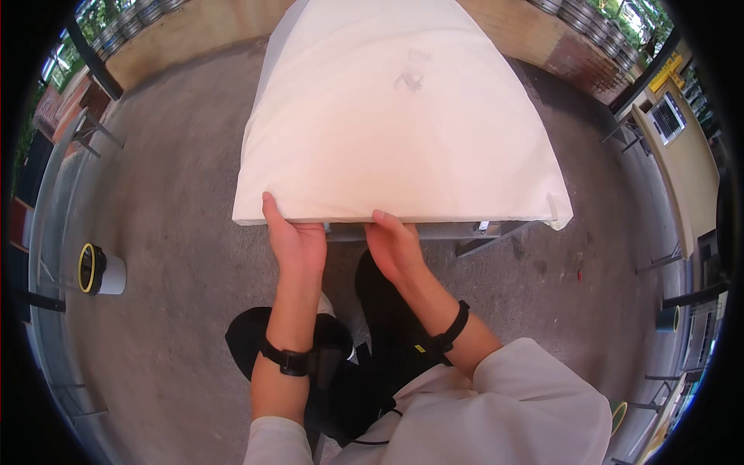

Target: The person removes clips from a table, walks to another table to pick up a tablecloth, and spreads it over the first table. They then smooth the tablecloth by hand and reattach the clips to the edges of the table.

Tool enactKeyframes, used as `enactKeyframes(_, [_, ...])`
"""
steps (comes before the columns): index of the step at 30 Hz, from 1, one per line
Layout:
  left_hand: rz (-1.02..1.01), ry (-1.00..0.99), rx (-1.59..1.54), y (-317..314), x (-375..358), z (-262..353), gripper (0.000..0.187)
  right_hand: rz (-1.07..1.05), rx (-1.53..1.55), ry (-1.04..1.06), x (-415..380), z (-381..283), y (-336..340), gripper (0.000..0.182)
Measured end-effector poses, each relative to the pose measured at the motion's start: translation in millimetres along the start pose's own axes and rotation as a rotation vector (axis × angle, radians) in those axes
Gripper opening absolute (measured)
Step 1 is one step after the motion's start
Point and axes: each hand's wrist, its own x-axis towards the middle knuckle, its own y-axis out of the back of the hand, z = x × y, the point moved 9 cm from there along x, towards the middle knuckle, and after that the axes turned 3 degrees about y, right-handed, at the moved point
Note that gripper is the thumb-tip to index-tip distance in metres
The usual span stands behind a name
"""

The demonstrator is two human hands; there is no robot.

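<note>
A white cloth covers a table in front of me, with a dark smudge near its far middle and a folded, gathered corner at the near right. My left hand grips the near edge left of the middle, its thumb on top and its fingers hidden underneath. Right of it, my right hand holds the same edge, thumb on top, fingers under the cloth. Below the edge, part of the grey table frame shows. Both forearms wear black straps.
A white bin with a black liner and yellow rim stands on the floor at left. A counter with a sign runs along the right side. Metal kegs line the low wall behind. My legs are beneath my arms.
</note>
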Motion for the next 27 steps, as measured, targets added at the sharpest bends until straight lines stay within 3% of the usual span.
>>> enactKeyframes(6, [-0.027,-0.025,0.010,3,2,0,0.051,0.044,0.021,0.029,-6,-4,-7,0.046])
enactKeyframes(15, [0.026,-0.003,0.044,-3,-10,4,0.050,-0.099,-0.048,-0.090,0,2,1,0.050])
enactKeyframes(18, [-0.013,0.009,0.043,-2,-7,4,0.052,-0.067,-0.180,0.006,-19,-12,16,0.055])
enactKeyframes(21, [0.008,0.030,0.029,0,-9,5,0.052,0.044,-0.088,0.106,-31,-40,39,0.057])
enactKeyframes(24, [0.027,0.036,0.038,1,-11,6,0.052,0.046,0.179,0.127,-24,-79,21,0.054])
enactKeyframes(27, [0.005,0.036,0.016,2,-10,5,0.052,0.124,0.071,0.125,-17,-83,24,0.051])
